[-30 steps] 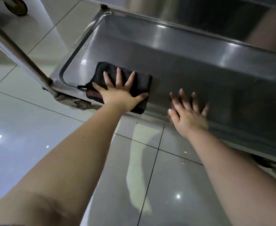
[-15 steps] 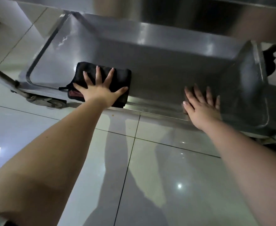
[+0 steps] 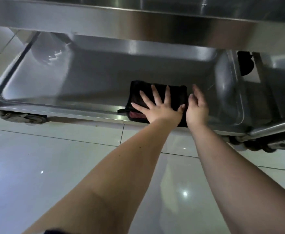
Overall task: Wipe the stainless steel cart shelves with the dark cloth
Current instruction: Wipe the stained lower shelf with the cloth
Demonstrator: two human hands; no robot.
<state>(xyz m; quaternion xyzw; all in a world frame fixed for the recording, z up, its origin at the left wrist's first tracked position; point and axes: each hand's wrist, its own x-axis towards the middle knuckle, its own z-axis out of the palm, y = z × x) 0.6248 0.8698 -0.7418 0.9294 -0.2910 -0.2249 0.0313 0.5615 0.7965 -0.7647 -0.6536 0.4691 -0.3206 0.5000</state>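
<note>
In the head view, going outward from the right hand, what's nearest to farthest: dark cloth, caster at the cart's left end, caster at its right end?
From the right hand:
1. dark cloth, immediately left of it, under the left hand.
2. right-end caster, lower right.
3. left-end caster, far left.

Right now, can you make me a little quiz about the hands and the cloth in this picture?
1. True or false: the dark cloth lies on the cart's bottom shelf.
2. Pick one. The left hand is on the cloth with its fingers: A) curled in a fist, B) straight and spread out, C) pinching a corner.
3. Fill the gap: the right hand, by the cloth's right edge, holds ____.

Key: 1 true. 2 B. 3 nothing.
</note>
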